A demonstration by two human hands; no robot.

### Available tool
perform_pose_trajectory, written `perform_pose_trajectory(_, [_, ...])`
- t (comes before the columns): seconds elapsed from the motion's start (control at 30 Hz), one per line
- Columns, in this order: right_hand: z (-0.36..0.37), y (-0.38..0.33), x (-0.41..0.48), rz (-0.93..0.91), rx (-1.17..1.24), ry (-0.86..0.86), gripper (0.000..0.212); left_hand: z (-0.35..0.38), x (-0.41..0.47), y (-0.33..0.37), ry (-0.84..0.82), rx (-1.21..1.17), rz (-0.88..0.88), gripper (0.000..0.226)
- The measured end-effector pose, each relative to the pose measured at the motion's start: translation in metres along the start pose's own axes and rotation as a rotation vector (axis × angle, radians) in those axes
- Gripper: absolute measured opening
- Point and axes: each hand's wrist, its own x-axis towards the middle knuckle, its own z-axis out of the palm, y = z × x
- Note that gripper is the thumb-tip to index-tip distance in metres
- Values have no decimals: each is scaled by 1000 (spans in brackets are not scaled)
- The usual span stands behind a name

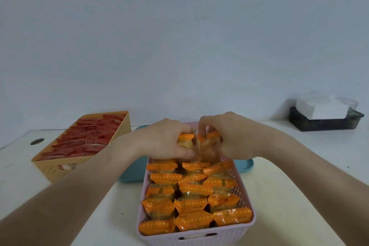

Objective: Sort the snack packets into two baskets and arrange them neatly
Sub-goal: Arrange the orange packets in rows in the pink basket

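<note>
With a packet (pixel 186 143) clamped in the left hand (pixel 163 142) and another packet (pixel 209 144) in the right hand (pixel 231 138), both are best lowered upright into the basket (pixel 199 238) just beneath, edges aligned.

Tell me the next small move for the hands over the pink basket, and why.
The left hand and right hand each grip an orange packet above the far end of the pink basket, whose nearer rows already stand packed. So probably lower both into the far row, upright.
</note>
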Motion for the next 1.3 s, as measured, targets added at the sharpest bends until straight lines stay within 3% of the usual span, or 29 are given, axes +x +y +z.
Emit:
perform_pose_trajectory(0.1, [2, -2, 0, -7, -68, -36, 22, 3, 0, 5, 62, -28, 44, 31])
perform_pose_trajectory(0.3, [-9, 1, 1, 32, -152, -150, 24, 15, 6, 12, -47, 88, 49, 67])
perform_pose_trajectory(0.5, [25, -2, 5, -44, -339, -80, 21, 9, 6, 10, -78, 90, 38, 46])
perform_pose_trajectory(0.63, [1, 7, 7, -7, -159, -241, 18, 6, 1, 1, -101, -7, 1, 44])
perform_pose_trajectory(0.73, [-8, 16, 20, 19, -11, -23, 9, 4, 0, -2, -131, -61, 1, 42])
perform_pose_trajectory(0.8, [3, 19, 34, 53, -129, 51, 20, 3, -1, -4, -153, -109, 14, 35])
perform_pose_trajectory(0.87, [18, 19, 44, 71, -233, -18, 37, 2, -2, -7, -170, -172, 26, 31])
perform_pose_trajectory(1.1, [21, 11, 51, 42, -203, -214, 46, 13, -9, -14, -253, -257, 7, 66])
perform_pose_trajectory(1.17, [15, 11, 50, 39, -178, -232, 51, 7, -3, -18, -169, -346, -71, 65])
perform_pose_trajectory(1.23, [13, 11, 49, 16, -144, -222, 59, -3, 8, -22, 14, -387, -139, 47])
perform_pose_trajectory(1.3, [18, 14, 49, -31, -107, -167, 52, -8, 22, -25, 49, -208, -113, 29])
